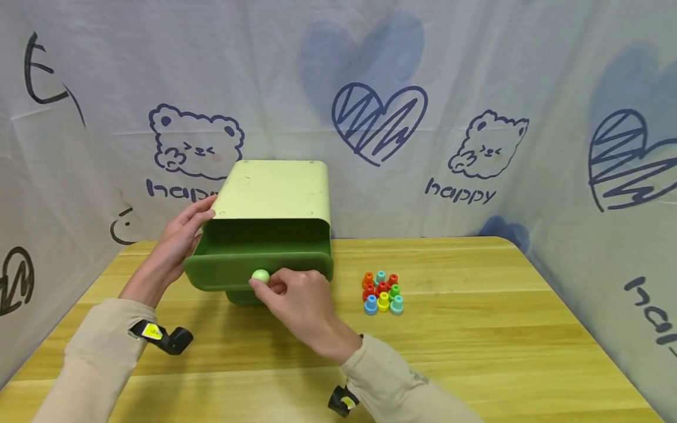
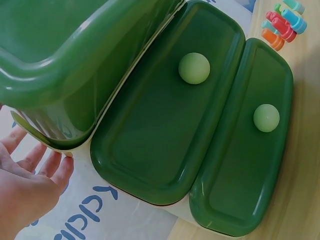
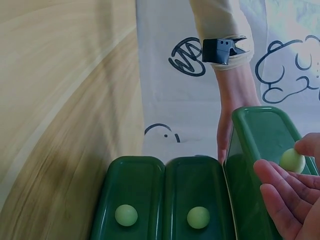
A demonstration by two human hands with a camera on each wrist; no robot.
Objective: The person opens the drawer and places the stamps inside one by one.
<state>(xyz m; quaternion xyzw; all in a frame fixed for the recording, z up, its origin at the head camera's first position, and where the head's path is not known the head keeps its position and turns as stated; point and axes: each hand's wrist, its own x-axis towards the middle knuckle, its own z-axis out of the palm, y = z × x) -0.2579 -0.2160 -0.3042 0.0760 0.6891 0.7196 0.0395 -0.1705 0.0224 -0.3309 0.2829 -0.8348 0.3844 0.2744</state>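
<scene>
A small drawer cabinet (image 1: 275,189) with a pale yellow-green shell stands on the table. Its top drawer (image 1: 222,272), dark green, is pulled well out, and the part of its inside that shows looks bare. My right hand (image 1: 305,305) pinches the round light-green knob (image 3: 292,161) of that drawer between thumb and fingers. Against the cabinet's left side, near the top front corner, rests my left hand (image 1: 177,239), its fingers extended along the shell. The left wrist view shows the middle drawer (image 2: 150,145) and the bottom drawer (image 2: 237,180) closed, each with a round knob.
Several small coloured pegs (image 1: 383,292) stand grouped on the wooden table (image 1: 476,329), right of the cabinet. A white curtain (image 1: 381,194) with bear and heart drawings hangs behind the table and along both sides.
</scene>
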